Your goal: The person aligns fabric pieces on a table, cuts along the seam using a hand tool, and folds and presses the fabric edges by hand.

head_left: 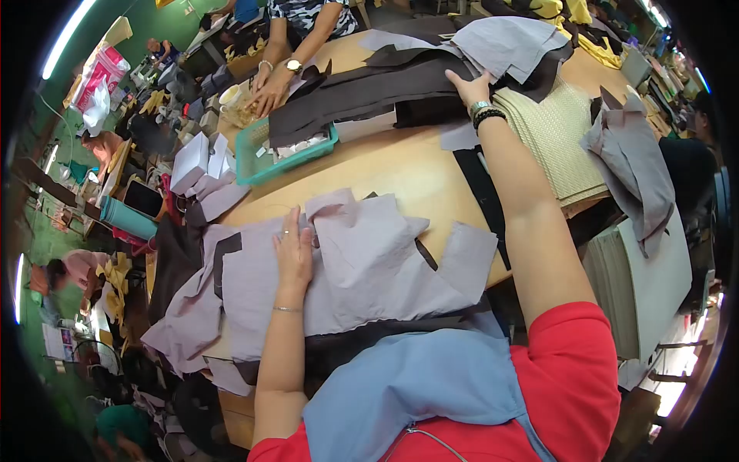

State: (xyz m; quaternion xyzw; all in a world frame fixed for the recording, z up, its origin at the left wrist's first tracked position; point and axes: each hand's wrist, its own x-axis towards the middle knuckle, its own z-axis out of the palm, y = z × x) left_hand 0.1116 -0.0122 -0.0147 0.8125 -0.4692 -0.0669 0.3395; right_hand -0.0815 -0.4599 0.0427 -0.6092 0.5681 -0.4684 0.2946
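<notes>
Under your left hand (294, 259), fingers straight, empty, lies wrinkled lilac-grey cloth (366, 269); your right hand (471, 91), fingers spread, meets long black fabric (354, 96), grip unclear.

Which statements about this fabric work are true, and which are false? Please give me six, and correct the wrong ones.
1. The left hand lies on light grey fabric. True.
2. The right hand has a black bracelet at its wrist. True.
3. Dark fabric reaches over part of the teal tray. True.
4. The right hand is inside the teal tray. False: it is at the dark fabric, away from the tray.
5. Across the table, both wrists are bare. False: one wears a watch.
6. The right sleeve is green. False: the right sleeve is red.
</notes>
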